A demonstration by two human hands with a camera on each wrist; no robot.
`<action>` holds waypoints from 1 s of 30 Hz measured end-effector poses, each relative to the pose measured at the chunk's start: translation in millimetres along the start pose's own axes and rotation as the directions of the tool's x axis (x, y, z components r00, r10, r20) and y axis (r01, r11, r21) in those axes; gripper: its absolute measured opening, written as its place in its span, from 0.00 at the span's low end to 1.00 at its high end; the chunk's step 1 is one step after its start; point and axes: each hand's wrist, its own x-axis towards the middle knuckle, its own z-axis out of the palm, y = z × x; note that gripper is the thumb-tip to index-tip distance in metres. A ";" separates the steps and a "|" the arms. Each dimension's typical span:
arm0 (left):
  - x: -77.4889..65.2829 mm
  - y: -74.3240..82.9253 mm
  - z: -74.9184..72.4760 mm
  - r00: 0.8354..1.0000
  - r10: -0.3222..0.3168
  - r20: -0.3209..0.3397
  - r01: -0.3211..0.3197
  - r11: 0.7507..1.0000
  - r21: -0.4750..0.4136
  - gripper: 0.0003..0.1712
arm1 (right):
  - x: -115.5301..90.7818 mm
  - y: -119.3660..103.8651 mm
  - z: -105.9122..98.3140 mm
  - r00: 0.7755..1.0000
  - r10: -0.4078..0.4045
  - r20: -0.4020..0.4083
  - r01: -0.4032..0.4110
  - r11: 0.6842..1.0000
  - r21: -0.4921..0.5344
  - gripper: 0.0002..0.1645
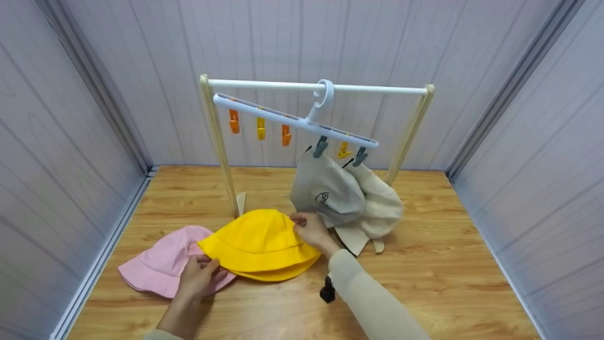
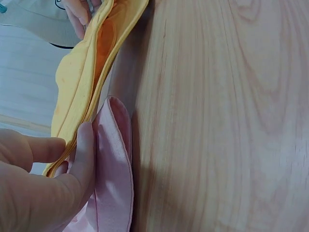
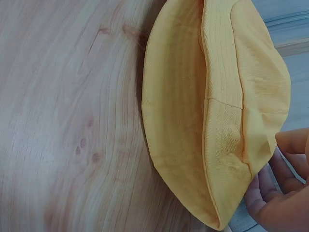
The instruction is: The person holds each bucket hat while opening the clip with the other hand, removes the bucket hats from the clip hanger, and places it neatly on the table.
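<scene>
A yellow bucket hat (image 1: 262, 238) is held between both hands, its brim folded flat and parted along the lower edge. My left hand (image 1: 194, 277) pinches the left end of the brim; thumb and fingers show on either side of it in the left wrist view. At the right side of the crown, my right hand (image 1: 312, 231) pinches the cloth between thumb and fingers. Under and left of the yellow hat lies a pink bucket hat (image 1: 160, 264), partly covered by it and by the left hand. The left fingers lie against its pink cloth.
A wooden rack (image 1: 219, 146) with a white rod carries a tilted hanger (image 1: 292, 122). Orange and yellow clips (image 1: 261, 128) hang at its left. Grey clips hold a grey hat (image 1: 330, 189) and a cream hat (image 1: 382, 198) at its right, close behind the right hand. Panel walls enclose the wooden floor.
</scene>
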 end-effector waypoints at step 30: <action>2.1 -5.0 -2.6 1.000 0.010 0.016 -0.012 0.993 0.114 0.18 | -8.0 8.1 4.4 0.972 -0.007 0.237 0.012 1.000 -0.020 0.29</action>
